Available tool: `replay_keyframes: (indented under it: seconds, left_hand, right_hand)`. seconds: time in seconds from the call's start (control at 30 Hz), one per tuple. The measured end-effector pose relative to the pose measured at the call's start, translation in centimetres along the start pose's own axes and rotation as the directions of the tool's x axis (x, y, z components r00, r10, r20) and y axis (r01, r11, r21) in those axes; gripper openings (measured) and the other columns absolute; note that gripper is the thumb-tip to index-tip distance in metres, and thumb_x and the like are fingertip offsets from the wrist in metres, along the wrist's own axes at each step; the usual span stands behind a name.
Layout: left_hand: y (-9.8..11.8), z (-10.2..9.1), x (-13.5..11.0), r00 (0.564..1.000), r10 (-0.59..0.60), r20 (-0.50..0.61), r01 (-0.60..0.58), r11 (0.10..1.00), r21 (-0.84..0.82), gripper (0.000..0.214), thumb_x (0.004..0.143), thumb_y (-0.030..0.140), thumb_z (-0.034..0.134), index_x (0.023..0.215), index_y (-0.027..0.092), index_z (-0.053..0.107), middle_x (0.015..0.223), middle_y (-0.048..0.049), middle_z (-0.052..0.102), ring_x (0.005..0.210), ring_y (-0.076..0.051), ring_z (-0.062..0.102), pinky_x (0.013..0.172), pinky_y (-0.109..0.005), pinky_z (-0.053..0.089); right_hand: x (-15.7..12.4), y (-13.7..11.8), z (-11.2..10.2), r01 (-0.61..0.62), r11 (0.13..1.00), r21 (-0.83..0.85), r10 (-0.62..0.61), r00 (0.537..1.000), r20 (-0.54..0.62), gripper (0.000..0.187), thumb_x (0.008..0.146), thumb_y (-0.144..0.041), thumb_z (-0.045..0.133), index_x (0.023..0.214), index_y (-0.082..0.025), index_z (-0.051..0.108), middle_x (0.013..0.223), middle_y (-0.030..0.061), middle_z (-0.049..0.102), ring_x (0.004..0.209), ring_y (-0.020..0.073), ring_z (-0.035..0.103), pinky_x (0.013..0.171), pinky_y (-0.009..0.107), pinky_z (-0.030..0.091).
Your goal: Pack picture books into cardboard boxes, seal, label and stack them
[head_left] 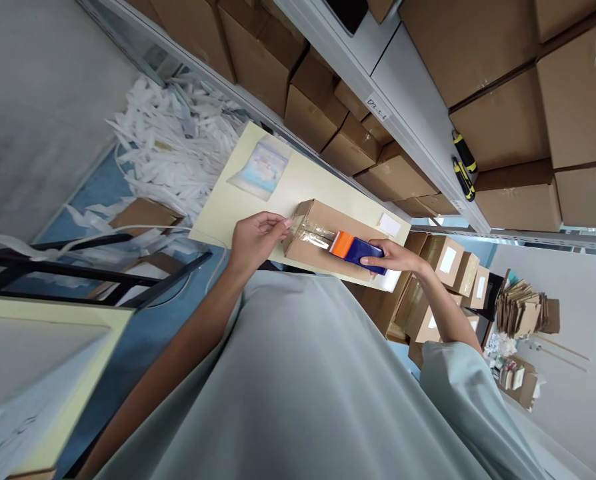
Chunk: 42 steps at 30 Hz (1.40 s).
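A closed cardboard box (328,220) lies on the cream tabletop in front of me. Clear packing tape (311,233) runs along its top, shiny and slightly wrinkled. At the box's left end, my left hand (258,241) pinches what looks like the tape's loose end between thumb and fingertips. My right hand (391,256) is wrapped around a blue tape dispenser (359,253) with an orange front, which sits over the box top at the end of the tape. The tape roll inside the dispenser is hidden.
A clear plastic packet (263,167) and a white label (389,225) lie on the cream table (223,207). Shelves of cartons (318,100) rise behind it. Two yellow-black cutters (464,167) rest on a shelf edge. White paper strips (178,147) heap at left; cartons (428,293) stack at right.
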<state>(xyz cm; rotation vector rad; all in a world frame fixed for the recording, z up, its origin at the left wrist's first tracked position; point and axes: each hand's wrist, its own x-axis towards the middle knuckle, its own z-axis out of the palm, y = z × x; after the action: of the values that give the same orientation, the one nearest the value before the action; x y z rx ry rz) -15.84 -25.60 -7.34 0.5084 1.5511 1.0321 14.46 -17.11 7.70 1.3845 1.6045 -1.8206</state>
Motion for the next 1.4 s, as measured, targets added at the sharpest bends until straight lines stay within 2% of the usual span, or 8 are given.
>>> replay_keyframes:
  seconds: [0.27, 0.37, 0.47, 0.6, 0.77, 0.97, 1.2, 1.4]
  left_hand:
    - [-2.6, 2.0, 3.0, 0.999, -0.045, 0.023, 0.044, 0.999, 0.028, 0.016, 0.080, 0.033, 0.076, 0.084, 0.018, 0.073, 0.083, -0.0059, 0.077, 0.077, -0.017, 0.072, 0.074, -0.028, 0.058]
    - [-2.7, 1.9, 2.6, 0.998, -0.060, 0.021, 0.058, 0.994, 0.093, 0.029, 0.083, 0.035, 0.078, 0.104, 0.017, 0.075, 0.093, -0.0067, 0.078, 0.080, -0.017, 0.072, 0.075, -0.028, 0.057]
    - [-1.9, 1.5, 1.3, 0.991, 0.089, -0.098, -0.061, 0.963, 0.264, 0.043, 0.083, 0.036, 0.082, 0.121, 0.018, 0.074, 0.105, -0.0068, 0.077, 0.081, -0.017, 0.070, 0.078, -0.028, 0.057]
    - [-0.6, 2.5, -1.2, 0.938, 0.334, -0.088, -0.279, 0.883, 0.378, 0.027, 0.093, 0.043, 0.074, 0.105, 0.019, 0.080, 0.105, -0.0065, 0.078, 0.078, -0.016, 0.068, 0.082, -0.030, 0.056]
    - [-0.6, 5.0, -2.3, 0.932, 0.325, -0.158, -0.235, 0.876, 0.421, 0.022, 0.089, 0.039, 0.080, 0.096, 0.018, 0.080, 0.102, -0.0066, 0.079, 0.072, -0.016, 0.064, 0.079, -0.031, 0.055]
    - [-1.4, 5.3, -1.7, 0.923, 0.325, -0.208, -0.218, 0.883, 0.415, 0.024, 0.086, 0.036, 0.079, 0.095, 0.013, 0.081, 0.094, -0.0068, 0.075, 0.079, -0.017, 0.067, 0.083, -0.031, 0.057]
    - [-1.1, 5.5, -1.3, 0.912, 0.328, -0.245, -0.173, 0.852, 0.494, 0.021, 0.087, 0.035, 0.079, 0.091, 0.015, 0.076, 0.091, -0.0027, 0.071, 0.084, -0.018, 0.068, 0.086, -0.033, 0.059]
    - [-1.7, 6.0, -1.3, 0.903, 0.373, -0.213, -0.219, 0.826, 0.519, 0.027, 0.086, 0.041, 0.080, 0.084, 0.016, 0.070, 0.085, 0.0020, 0.065, 0.087, -0.017, 0.065, 0.088, -0.034, 0.058]
  right_hand:
    - [1.2, 0.7, 0.2, 0.074, 0.995, -0.062, -0.077, 0.996, -0.043, 0.061, 0.089, -0.079, 0.077, 0.101, -0.020, 0.067, 0.081, 0.0000, 0.073, 0.072, 0.0181, 0.069, 0.065, 0.029, 0.055]
    - [1.3, 0.9, 0.2, 0.091, 0.994, -0.065, -0.094, 0.995, -0.039, 0.062, 0.088, -0.080, 0.078, 0.098, -0.020, 0.067, 0.079, -0.0004, 0.073, 0.071, 0.0173, 0.068, 0.065, 0.028, 0.055]
    - [1.3, 1.0, 0.2, 0.120, 0.991, -0.061, -0.122, 0.992, -0.041, 0.064, 0.086, -0.082, 0.077, 0.093, -0.020, 0.065, 0.076, -0.0007, 0.071, 0.070, 0.0168, 0.066, 0.064, 0.028, 0.053]
    - [1.4, 1.5, 0.3, 0.156, 0.986, -0.059, -0.159, 0.986, -0.052, 0.067, 0.082, -0.085, 0.079, 0.090, -0.021, 0.063, 0.073, -0.0010, 0.069, 0.066, 0.0159, 0.062, 0.060, 0.028, 0.048]
    - [1.5, 1.8, 0.7, 0.175, 0.976, -0.128, -0.186, 0.980, -0.077, 0.067, 0.081, -0.088, 0.077, 0.083, -0.022, 0.062, 0.066, -0.0027, 0.067, 0.061, 0.0147, 0.057, 0.058, 0.027, 0.044]
    - [0.8, 2.1, 0.8, 0.224, 0.963, -0.150, -0.234, 0.971, -0.054, 0.064, 0.085, -0.083, 0.076, 0.076, -0.021, 0.063, 0.062, -0.0029, 0.067, 0.056, 0.0127, 0.054, 0.058, 0.027, 0.045]
    - [-8.7, 9.0, -2.8, 0.096, 0.987, 0.129, -0.099, 0.995, 0.014, 0.059, 0.082, -0.074, 0.089, 0.093, -0.018, 0.073, 0.069, 0.0012, 0.075, 0.057, 0.0136, 0.064, 0.056, 0.026, 0.051]
    - [-16.7, 15.7, -6.2, -0.012, 0.988, 0.152, 0.024, 0.997, -0.074, 0.058, 0.079, -0.073, 0.091, 0.093, -0.018, 0.077, 0.072, 0.0015, 0.076, 0.058, 0.0144, 0.068, 0.058, 0.027, 0.056]
